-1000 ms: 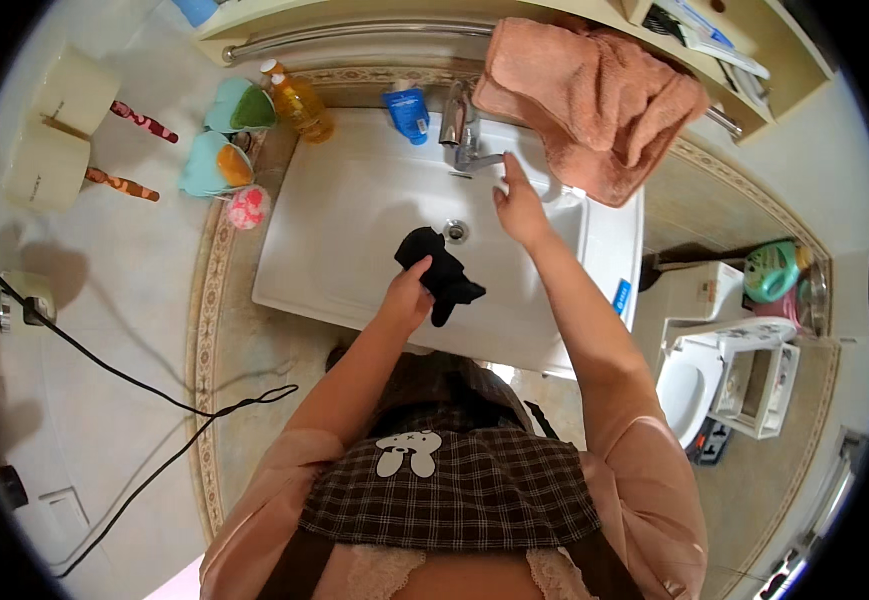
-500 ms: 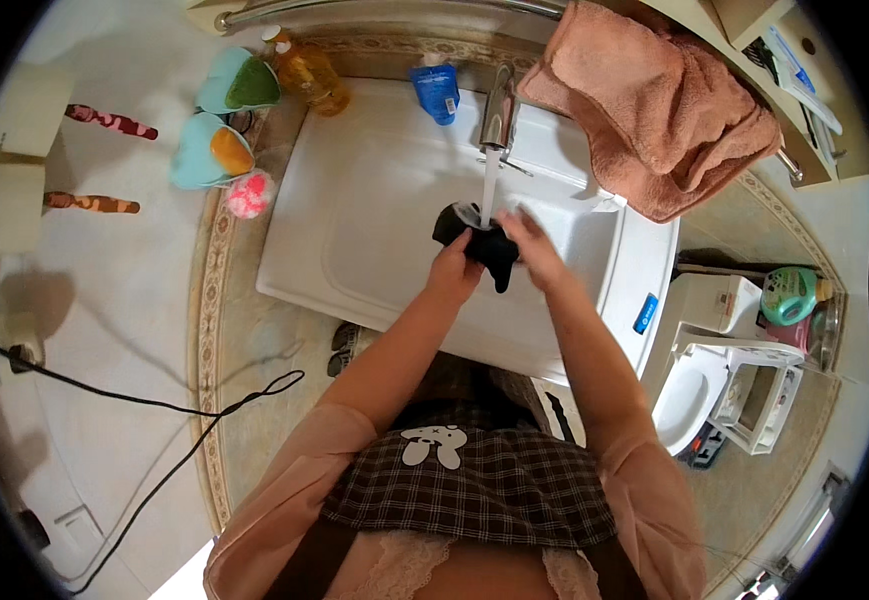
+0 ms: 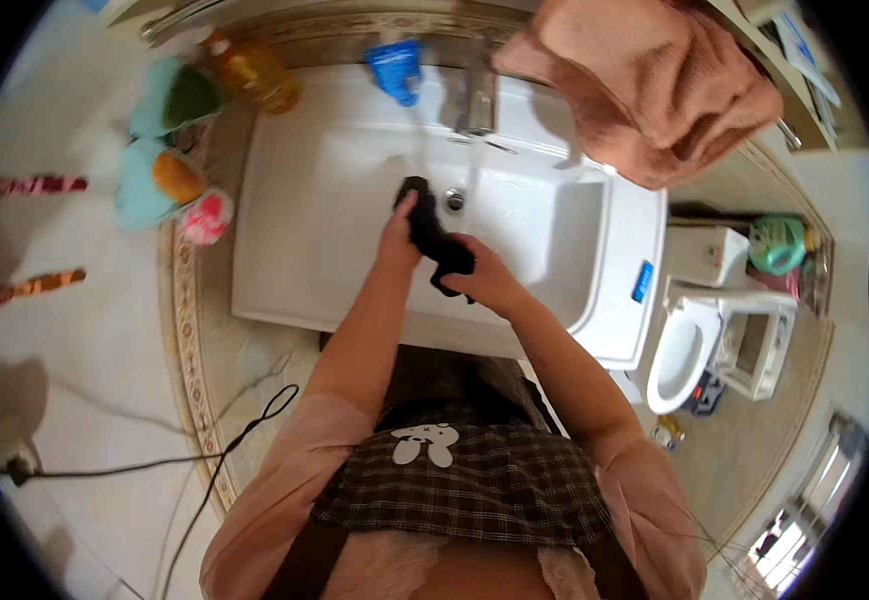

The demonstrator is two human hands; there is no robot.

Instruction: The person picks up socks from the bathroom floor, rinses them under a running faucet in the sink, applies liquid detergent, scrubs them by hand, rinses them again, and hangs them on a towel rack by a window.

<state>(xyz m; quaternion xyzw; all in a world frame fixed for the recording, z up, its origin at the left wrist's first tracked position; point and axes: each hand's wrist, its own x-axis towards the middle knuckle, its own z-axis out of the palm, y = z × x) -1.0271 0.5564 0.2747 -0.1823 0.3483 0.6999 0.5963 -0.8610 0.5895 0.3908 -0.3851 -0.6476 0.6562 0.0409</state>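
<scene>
Left hand (image 3: 401,240): fingers clamped on the upper end of a black cloth item (image 3: 424,228), thumb along its side. Right hand (image 3: 486,278): fingers clamped on the lower end of the same item. From where I stand, the item is stretched between both hands, tilted from upper left to lower right, above the bowl of a white washbasin (image 3: 251,235), between the drain (image 3: 454,200) and the basin's front edge. Its upper end sits just left of the drain.

A chrome faucet (image 3: 476,95) stands at the back edge; blur beneath its spout makes it hard to say whether water is running. Left of the faucet, also at the back edge, stands a blue tube (image 3: 395,72). An amber bottle (image 3: 254,78) is positioned at the back-left corner. A salmon towel (image 3: 644,85) hangs over the back-right corner. A small blue rectangle (image 3: 642,281) lies on the right edge, toward the front-right corner.

Beyond the left edge: pale blue holders (image 3: 144,190) and a pink-and-white ball (image 3: 206,217). Beyond the right edge: a white toilet (image 3: 676,365) and a green bottle (image 3: 777,245).
</scene>
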